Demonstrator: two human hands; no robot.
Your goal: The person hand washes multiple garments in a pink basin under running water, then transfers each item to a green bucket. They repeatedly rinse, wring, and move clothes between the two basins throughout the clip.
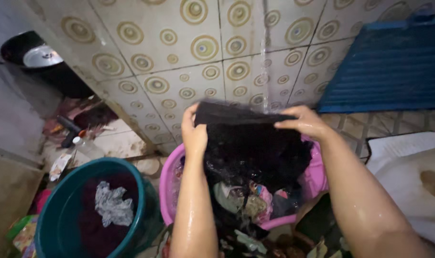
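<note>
A wet black garment (255, 148) hangs from both my hands above a pink basin (166, 184). My left hand (194, 134) grips its top edge on the left, and my right hand (304, 122) pinches the top edge on the right. A thin stream of water (263, 52) falls onto the garment's top from above. More wet clothes (248, 200) of mixed colours lie in the pink basin under the garment. Both my forearms are wet.
A teal bucket (55, 215) at lower left holds dark red cloth and a grey rag (113, 205). A blue ribbed board (394, 67) leans on the patterned tile wall. A white squat toilet (413, 167) lies at right. Bottles and clutter (74, 138) sit at left.
</note>
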